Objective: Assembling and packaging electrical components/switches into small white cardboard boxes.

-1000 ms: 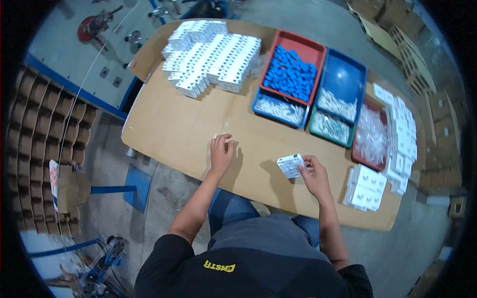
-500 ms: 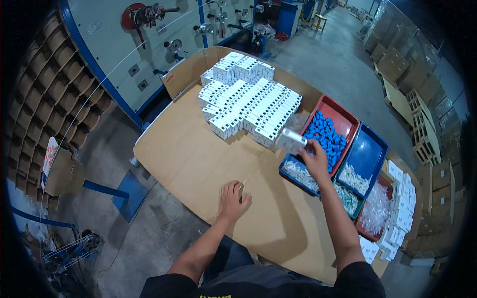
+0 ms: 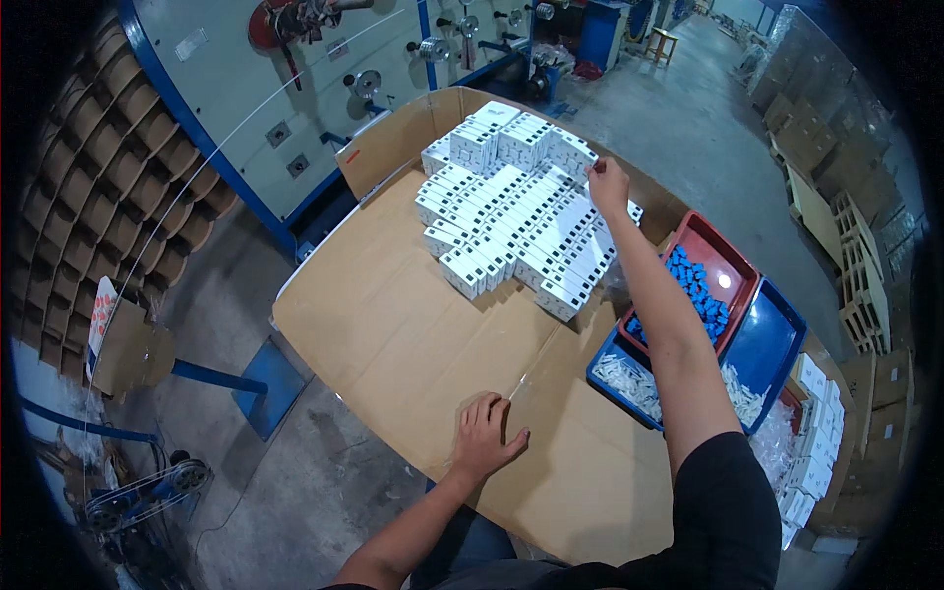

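At the far right end of the upper row, my right hand [image 3: 609,187] has its fingers closed on the edge of a small white box [image 3: 578,154]. That box stands against the other boxes in the upper row. Beneath and nearer lies a broad block of white boxes [image 3: 511,221] with dark square marks, packed tightly in rows. My right forearm hides part of the block's right side and part of the trays. My left hand [image 3: 482,438] rests palm down on the cardboard tabletop [image 3: 393,315], fingers spread, holding nothing.
On the right, a red tray [image 3: 737,259] holds blue pieces [image 3: 700,300]. Two blue trays [image 3: 787,320] hold small white pieces [image 3: 629,383]. Clear plastic bags [image 3: 772,442] and more white boxes [image 3: 814,433] lie beyond. A cardboard wall [image 3: 393,147] edges the table's far side.
My right hand has carried the white box from above the trays, forward to the end of the upper row. My left hand stays on the cardboard; the view has shifted slightly.
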A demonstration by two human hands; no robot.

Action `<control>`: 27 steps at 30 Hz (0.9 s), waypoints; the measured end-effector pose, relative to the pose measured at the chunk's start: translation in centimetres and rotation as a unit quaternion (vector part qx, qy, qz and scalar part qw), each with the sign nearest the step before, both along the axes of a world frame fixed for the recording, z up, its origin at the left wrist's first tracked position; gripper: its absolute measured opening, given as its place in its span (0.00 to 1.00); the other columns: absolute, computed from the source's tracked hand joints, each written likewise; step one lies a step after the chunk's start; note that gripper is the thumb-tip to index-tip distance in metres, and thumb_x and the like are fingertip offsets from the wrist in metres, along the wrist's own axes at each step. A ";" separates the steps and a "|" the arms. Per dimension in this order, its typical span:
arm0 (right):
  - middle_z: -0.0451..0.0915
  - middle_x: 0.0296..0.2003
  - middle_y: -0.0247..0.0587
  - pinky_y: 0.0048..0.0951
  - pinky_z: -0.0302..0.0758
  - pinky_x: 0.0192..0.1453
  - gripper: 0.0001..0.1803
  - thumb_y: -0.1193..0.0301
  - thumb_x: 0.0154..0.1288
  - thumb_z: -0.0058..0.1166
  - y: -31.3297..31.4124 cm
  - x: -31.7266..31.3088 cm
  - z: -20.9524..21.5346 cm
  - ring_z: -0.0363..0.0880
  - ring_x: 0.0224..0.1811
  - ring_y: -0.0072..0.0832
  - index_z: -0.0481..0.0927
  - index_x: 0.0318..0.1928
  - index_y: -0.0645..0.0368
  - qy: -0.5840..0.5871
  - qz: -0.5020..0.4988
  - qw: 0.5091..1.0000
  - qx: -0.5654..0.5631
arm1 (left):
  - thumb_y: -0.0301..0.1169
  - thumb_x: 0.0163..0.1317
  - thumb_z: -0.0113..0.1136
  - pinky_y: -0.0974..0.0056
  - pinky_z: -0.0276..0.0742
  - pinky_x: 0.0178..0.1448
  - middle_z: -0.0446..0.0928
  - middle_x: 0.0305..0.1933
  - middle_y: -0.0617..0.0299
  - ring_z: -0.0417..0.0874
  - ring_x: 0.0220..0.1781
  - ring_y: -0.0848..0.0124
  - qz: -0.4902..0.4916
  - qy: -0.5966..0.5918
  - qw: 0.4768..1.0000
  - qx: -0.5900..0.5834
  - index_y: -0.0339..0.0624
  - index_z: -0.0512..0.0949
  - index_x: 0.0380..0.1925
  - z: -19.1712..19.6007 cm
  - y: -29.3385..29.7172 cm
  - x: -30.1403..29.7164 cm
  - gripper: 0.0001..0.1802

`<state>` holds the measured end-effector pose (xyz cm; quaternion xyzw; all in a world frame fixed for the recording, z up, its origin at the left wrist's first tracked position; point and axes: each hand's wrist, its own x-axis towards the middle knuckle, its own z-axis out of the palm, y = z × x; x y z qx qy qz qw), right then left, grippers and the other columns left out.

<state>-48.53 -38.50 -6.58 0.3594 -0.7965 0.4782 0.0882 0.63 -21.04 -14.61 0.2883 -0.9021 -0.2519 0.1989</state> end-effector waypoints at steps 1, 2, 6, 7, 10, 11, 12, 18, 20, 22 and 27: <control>0.87 0.37 0.56 0.46 0.80 0.50 0.12 0.69 0.64 0.67 -0.8 -0.2 -0.3 0.87 0.43 0.51 0.83 0.42 0.65 0.001 -0.017 1.000 0.014 | 0.53 0.60 0.68 0.49 0.66 0.72 0.72 0.63 0.51 0.72 0.67 0.53 0.003 -0.005 1.000 0.002 0.38 0.76 0.58 -0.1 0.0 0.0 0.35; 0.87 0.38 0.56 0.46 0.80 0.51 0.12 0.69 0.64 0.67 -1.6 -0.4 -0.6 0.86 0.44 0.52 0.83 0.42 0.65 0.003 -0.035 0.999 0.029 | 0.54 0.60 0.67 0.49 0.66 0.72 0.72 0.63 0.51 0.72 0.67 0.53 0.002 -0.009 1.000 0.004 0.38 0.76 0.58 -0.3 0.0 -0.1 0.35; 0.87 0.37 0.52 0.43 0.81 0.51 0.12 0.68 0.65 0.67 -3.1 -1.7 -1.7 0.87 0.43 0.47 0.83 0.42 0.63 0.021 -0.050 0.998 0.022 | 0.56 0.61 0.66 0.49 0.65 0.72 0.72 0.63 0.51 0.71 0.67 0.54 -0.002 -0.022 1.000 0.003 0.39 0.76 0.58 0.0 -0.2 -0.3 0.37; 0.87 0.37 0.52 0.43 0.81 0.51 0.12 0.68 0.65 0.67 -3.5 -1.6 -2.0 0.87 0.43 0.47 0.83 0.42 0.63 0.018 -0.049 0.998 0.025 | 0.56 0.61 0.66 0.49 0.65 0.72 0.72 0.63 0.51 0.71 0.67 0.54 -0.001 -0.025 1.000 0.005 0.39 0.76 0.58 -0.2 -0.2 -0.2 0.37; 0.87 0.37 0.53 0.43 0.81 0.49 0.12 0.68 0.65 0.67 -4.4 -1.7 -2.6 0.87 0.42 0.46 0.83 0.41 0.65 0.063 -0.046 0.997 -0.001 | 0.57 0.61 0.65 0.49 0.65 0.72 0.72 0.63 0.51 0.71 0.68 0.54 -0.003 -0.024 1.000 0.006 0.39 0.76 0.59 -0.5 -0.4 -0.2 0.37; 0.87 0.37 0.53 0.43 0.81 0.49 0.12 0.68 0.65 0.67 -4.5 -2.0 -2.8 0.87 0.42 0.46 0.83 0.41 0.65 0.062 -0.048 0.997 0.000 | 0.58 0.61 0.65 0.49 0.65 0.72 0.72 0.64 0.51 0.71 0.68 0.54 -0.002 -0.026 1.000 0.005 0.39 0.76 0.59 -0.4 -0.3 -0.2 0.37; 0.86 0.39 0.54 0.45 0.81 0.51 0.13 0.68 0.65 0.67 -4.6 -2.3 -2.8 0.86 0.44 0.49 0.82 0.42 0.65 0.046 -0.043 0.998 0.005 | 0.58 0.61 0.65 0.50 0.65 0.72 0.72 0.64 0.52 0.71 0.68 0.54 -0.002 -0.028 1.000 0.005 0.39 0.76 0.59 -0.4 -0.4 -0.3 0.37; 0.87 0.35 0.52 0.42 0.82 0.47 0.14 0.67 0.65 0.68 -5.6 -1.4 -2.9 0.88 0.39 0.45 0.82 0.42 0.65 0.026 -0.060 0.998 -0.007 | 0.58 0.61 0.65 0.50 0.65 0.71 0.72 0.63 0.52 0.72 0.67 0.54 0.000 -0.023 1.000 0.000 0.39 0.77 0.58 -0.4 -0.2 -0.2 0.37; 0.87 0.35 0.52 0.42 0.83 0.46 0.15 0.66 0.65 0.69 -5.3 -1.6 -3.0 0.88 0.39 0.45 0.81 0.41 0.65 0.013 -0.064 0.998 -0.009 | 0.58 0.61 0.65 0.50 0.65 0.71 0.72 0.63 0.52 0.72 0.67 0.54 -0.002 -0.022 1.000 -0.006 0.38 0.77 0.58 -0.3 -0.1 -0.3 0.37; 0.87 0.34 0.52 0.41 0.83 0.45 0.15 0.66 0.64 0.69 -5.2 -1.2 -3.0 0.88 0.38 0.44 0.81 0.41 0.65 0.001 -0.056 0.998 -0.011 | 0.58 0.61 0.66 0.50 0.66 0.70 0.72 0.62 0.52 0.72 0.67 0.54 -0.003 -0.022 1.000 -0.013 0.38 0.77 0.58 -0.3 -0.1 -0.3 0.37; 0.88 0.33 0.51 0.41 0.83 0.45 0.14 0.66 0.65 0.67 -3.1 0.5 -2.9 0.89 0.38 0.42 0.82 0.41 0.65 -0.011 -0.057 0.998 -0.003 | 0.58 0.60 0.66 0.49 0.65 0.70 0.72 0.62 0.51 0.72 0.67 0.53 0.001 -0.016 1.000 -0.014 0.38 0.76 0.58 -0.4 0.0 -0.4 0.37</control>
